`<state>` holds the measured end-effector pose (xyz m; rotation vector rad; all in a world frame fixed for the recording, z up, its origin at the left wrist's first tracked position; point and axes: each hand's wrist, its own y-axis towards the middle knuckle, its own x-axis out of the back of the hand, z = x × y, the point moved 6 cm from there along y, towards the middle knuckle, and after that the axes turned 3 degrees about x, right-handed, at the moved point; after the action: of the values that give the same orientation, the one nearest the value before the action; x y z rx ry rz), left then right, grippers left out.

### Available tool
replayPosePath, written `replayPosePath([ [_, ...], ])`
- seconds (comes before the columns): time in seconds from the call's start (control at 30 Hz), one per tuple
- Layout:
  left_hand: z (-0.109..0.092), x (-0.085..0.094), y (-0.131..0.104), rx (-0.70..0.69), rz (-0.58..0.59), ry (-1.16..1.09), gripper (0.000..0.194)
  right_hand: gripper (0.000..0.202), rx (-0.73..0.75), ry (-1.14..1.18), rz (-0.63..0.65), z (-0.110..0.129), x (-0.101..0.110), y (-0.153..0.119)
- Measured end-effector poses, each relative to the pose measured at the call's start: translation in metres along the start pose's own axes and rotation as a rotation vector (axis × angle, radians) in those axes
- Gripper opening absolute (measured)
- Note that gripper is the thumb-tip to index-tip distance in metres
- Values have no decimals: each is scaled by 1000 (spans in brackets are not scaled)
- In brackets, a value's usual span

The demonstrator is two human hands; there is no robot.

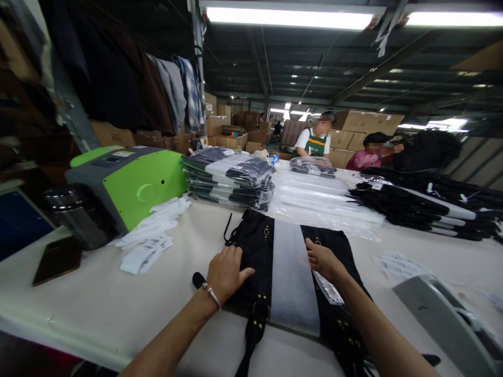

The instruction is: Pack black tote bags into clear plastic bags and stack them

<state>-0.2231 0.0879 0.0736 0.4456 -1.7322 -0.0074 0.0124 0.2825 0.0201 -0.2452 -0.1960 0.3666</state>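
A black fabric bag with brass-coloured buckles and straps lies flat on the white table in front of me. A grey-white band runs down its middle. My left hand, with a bracelet at the wrist, rests on the bag's left side, fingers apart and thumb pointing right. On the right side, my right hand touches the bag beside the band, its fingers bent and their grip unclear. A printed tag shows under my right wrist.
Left are a green machine, a flask, a phone and white labels. Wrapped bags stand behind; black bags and a grey device are right. Two people are across the table.
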Motion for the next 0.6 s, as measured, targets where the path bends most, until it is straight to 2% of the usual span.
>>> replayPosePath([
  [0.07,19,-9,-7,85,73,-68,27,32,19,-68,-19,-2,-5,4],
  [0.17,26,-17,-9,147,87,-282,7,34,47,-186,-74,-5,-11,8],
  [0.27,28,-16,-4,208,55,-472,13,49,111,-333,-195,6,-5,4],
  [0.3,29,-16,-2,233,56,-528,16,56,189,-410,-257,16,-4,-1],
  [0.37,28,-16,1,252,79,-670,17,60,438,-605,-400,48,-10,-16],
  [0.43,21,-16,1,208,106,-819,12,49,654,-760,-450,78,-37,-33],
  [0.47,14,-16,0,162,121,-871,8,42,688,-796,-408,88,-56,-37],
  [0.53,1,-16,-2,59,163,-886,4,39,625,-815,-240,95,-100,-36],
  [0.6,-8,-17,-4,-4,218,-823,10,45,538,-894,-103,93,-143,-30],
])
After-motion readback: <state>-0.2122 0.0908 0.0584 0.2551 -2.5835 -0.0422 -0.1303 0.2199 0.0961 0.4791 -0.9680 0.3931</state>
